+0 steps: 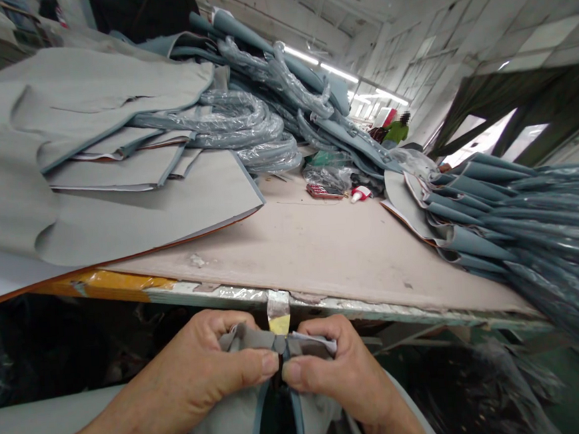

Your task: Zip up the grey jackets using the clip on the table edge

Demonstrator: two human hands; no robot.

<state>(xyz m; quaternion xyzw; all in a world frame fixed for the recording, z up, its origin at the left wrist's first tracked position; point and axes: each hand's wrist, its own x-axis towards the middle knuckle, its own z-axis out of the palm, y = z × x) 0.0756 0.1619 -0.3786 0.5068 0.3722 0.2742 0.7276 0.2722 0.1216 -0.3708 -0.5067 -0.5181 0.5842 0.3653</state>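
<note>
Just below the table edge, both hands grip a piece of grey coated fabric (220,423) with blue edging along a dark slit. My left hand (215,360) pinches the cloth on the left side of the slit, thumb on top. On the right side, my right hand (331,361) pinches the other edge, its thumb close to the left thumb. A white label-like piece (315,340) sticks out by the right fingers. The fingertips under the cloth are hidden. The fabric hangs down toward my lap.
Large grey fabric sheets (134,216) overhang the table (322,254) at left. Plastic-wrapped blue-grey rolls (242,120) are piled behind them. More wrapped bundles (544,210) spill off the right edge. A red-and-white bottle (361,193) lies near the back, and a person (397,130) is far off.
</note>
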